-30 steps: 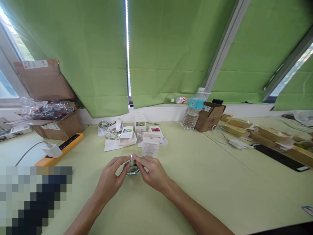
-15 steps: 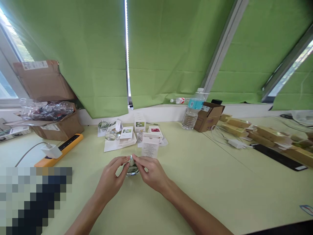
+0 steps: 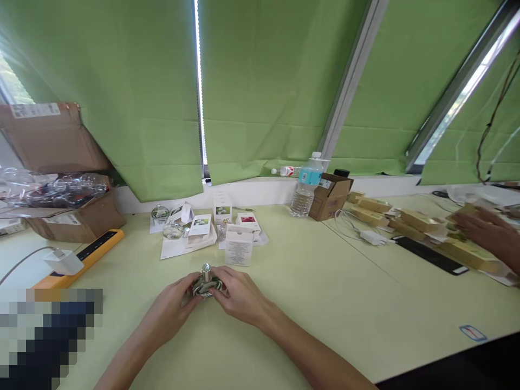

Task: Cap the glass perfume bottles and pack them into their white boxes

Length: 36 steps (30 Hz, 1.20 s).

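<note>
Between my hands sits a round glass perfume bottle (image 3: 206, 287) with a green-and-white pattern and a bare metal neck (image 3: 206, 273) pointing up. My left hand (image 3: 168, 306) grips its left side, and my right hand (image 3: 238, 295) grips its right side. The fingers hide most of the glass. Just beyond stands a white printed carton (image 3: 239, 248), and several more cartons and glass bottles (image 3: 173, 230) rest on white paper sheets (image 3: 187, 249).
A co-worker's hand (image 3: 487, 233) reaches over stacked tan boxes (image 3: 410, 222) at the right. A water bottle (image 3: 306, 187), a small cardboard box (image 3: 330, 197), an orange power strip (image 3: 81, 254), and a cardboard box of plastic-wrapped glassware (image 3: 60, 216) stand around the pale green table.
The view has swung left and tilted. My hands have closed in around the bottle, and its metal neck stands more exposed. A co-worker's hand has entered at the right.
</note>
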{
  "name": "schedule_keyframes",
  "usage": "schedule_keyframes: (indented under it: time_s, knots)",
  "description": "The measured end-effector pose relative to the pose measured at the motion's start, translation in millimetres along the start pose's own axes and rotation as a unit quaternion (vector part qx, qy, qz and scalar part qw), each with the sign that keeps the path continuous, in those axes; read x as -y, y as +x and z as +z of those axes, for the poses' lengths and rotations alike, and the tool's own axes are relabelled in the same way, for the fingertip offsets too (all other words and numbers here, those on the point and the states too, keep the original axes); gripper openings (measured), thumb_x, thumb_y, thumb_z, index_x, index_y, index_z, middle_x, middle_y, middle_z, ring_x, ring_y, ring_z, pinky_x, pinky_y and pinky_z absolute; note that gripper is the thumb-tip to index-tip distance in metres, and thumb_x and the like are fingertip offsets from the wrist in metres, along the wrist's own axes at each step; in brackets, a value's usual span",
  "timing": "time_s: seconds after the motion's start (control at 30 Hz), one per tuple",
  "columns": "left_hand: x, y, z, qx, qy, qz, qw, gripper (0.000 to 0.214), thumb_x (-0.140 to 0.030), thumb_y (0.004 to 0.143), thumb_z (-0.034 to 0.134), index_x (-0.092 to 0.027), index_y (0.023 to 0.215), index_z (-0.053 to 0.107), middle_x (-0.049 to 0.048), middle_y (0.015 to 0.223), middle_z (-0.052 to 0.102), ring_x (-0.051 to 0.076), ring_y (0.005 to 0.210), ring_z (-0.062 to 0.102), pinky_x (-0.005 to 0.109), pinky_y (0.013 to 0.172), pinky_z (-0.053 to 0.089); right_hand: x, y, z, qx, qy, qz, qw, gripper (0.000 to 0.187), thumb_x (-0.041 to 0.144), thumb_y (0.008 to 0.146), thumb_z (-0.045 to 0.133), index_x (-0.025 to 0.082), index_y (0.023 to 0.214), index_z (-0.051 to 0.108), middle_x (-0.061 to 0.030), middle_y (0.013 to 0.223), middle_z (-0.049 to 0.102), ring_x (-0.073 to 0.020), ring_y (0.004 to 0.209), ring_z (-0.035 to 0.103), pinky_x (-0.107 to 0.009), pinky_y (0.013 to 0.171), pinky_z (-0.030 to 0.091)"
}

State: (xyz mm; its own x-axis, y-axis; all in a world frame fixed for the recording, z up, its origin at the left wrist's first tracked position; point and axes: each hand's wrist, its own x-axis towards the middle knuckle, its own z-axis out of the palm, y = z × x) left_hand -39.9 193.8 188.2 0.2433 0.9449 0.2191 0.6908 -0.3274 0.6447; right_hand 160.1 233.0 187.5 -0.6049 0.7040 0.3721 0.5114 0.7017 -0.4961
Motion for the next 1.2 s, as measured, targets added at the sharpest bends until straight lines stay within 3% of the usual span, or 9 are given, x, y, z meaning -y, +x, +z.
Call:
schedule_keyframes:
  time_s: [0.1,0.3,0.47,0.6,0.7,0.9,1.03,1.1,1.2]
  knots:
    - [-0.4,-1.0,0.1,-0.013,0.0,0.007,1.0,0.024,-0.029,0.087,0.051,-0.03,0.108,0.061,0.0019,0.09,0.07,0.021,0.082,0.066,0.03,0.072,0.051,-1.3,-0.6,0.6,0.005,-0.001,0.003,1.0,0.037,0.026,0.088,0.056,0.024,0.125,0.053,-0.0053,0.113,0.065,-0.0183,0.085,0.064,-0.028,0.073,0.048]
    - [-6.1,-2.0,0.0,0.008,-0.011,-0.003,1.0,0.02,-0.026,0.085,0.05,-0.03,0.101,0.062,-0.0008,0.089,0.07,0.019,0.079,0.064,0.028,0.072,0.049,-2.8,0.8,-1.8,0.004,0.014,0.018,1.0,0.016,0.029,0.085,0.062,0.023,0.1,0.062,-0.0026,0.094,0.066,-0.017,0.079,0.061,-0.026,0.066,0.043]
    - [-2.7,-2.7,2.7,0.026,-0.029,-0.008,0.999,0.022,-0.032,0.087,0.051,-0.03,0.108,0.059,0.001,0.091,0.068,0.021,0.083,0.064,0.032,0.076,0.05,-5.2,1.1,-5.9,0.01,0.023,0.024,0.999,0.016,0.032,0.082,0.068,0.021,0.092,0.061,-0.0021,0.086,0.066,-0.0186,0.083,0.058,-0.026,0.065,0.04]
    - [6.0,-2.6,4.9,-0.022,-0.041,-0.037,0.998,0.041,-0.045,0.085,0.056,-0.03,0.123,0.053,0.0074,0.11,0.066,0.024,0.095,0.065,0.032,0.071,0.053,-9.2,0.2,-11.2,0.036,0.049,0.051,0.997,0.02,0.035,0.082,0.067,0.022,0.095,0.06,0.0001,0.082,0.064,-0.0148,0.07,0.056,-0.022,0.056,0.036]
    - [8.9,2.2,3.1,-0.068,-0.058,-0.056,0.994,0.041,-0.047,0.09,0.048,-0.028,0.125,0.052,0.0103,0.11,0.066,0.024,0.099,0.066,0.028,0.062,0.055,-14.1,0.2,-17.1,0.054,0.054,0.061,0.995,0.023,0.039,0.079,0.069,0.022,0.092,0.061,0.0021,0.076,0.062,-0.0129,0.064,0.053,-0.02,0.051,0.033]
    - [8.2,27.6,-0.7,-0.092,-0.093,-0.043,0.991,0.035,-0.046,0.088,0.052,-0.025,0.115,0.059,0.0087,0.109,0.068,0.022,0.093,0.069,0.032,0.069,0.057,-22.9,0.9,-24.9,0.08,0.085,0.071,0.991,0.028,0.038,0.073,0.075,0.021,0.092,0.063,0.0038,0.069,0.058,-0.011,0.059,0.05,-0.019,0.048,0.033]
    - [4.6,53.4,1.1,-0.094,-0.154,0.015,0.983,0.033,-0.041,0.085,0.059,-0.027,0.115,0.059,0.0071,0.124,0.061,0.022,0.108,0.063,0.038,0.09,0.053,-22.8,0.4,-24.7,0.078,0.091,0.076,0.99,0.025,0.034,0.071,0.075,0.02,0.089,0.063,0.0045,0.066,0.056,-0.0101,0.056,0.048,-0.019,0.047,0.032]
    - [1.3,68.3,5.1,-0.089,-0.217,0.016,0.972,0.04,-0.038,0.081,0.065,-0.027,0.118,0.057,0.0082,0.134,0.054,0.024,0.117,0.058,0.042,0.098,0.048,-22.0,0.1,-24.6,0.079,0.089,0.083,0.989,0.025,0.032,0.071,0.075,0.02,0.089,0.063,0.0048,0.066,0.056,-0.0098,0.056,0.048,-0.019,0.047,0.032]
    - [-3.6,90.0,16.3,-0.08,-0.256,0.008,0.963,0.055,-0.037,0.079,0.068,-0.023,0.128,0.048,0.0141,0.138,0.051,0.026,0.119,0.057,0.043,0.096,0.049,-21.9,0.3,-25.6,0.091,0.088,0.09,0.988,0.027,0.034,0.07,0.076,0.02,0.09,0.063,0.0048,0.069,0.057,-0.0098,0.059,0.048,-0.02,0.049,0.032]
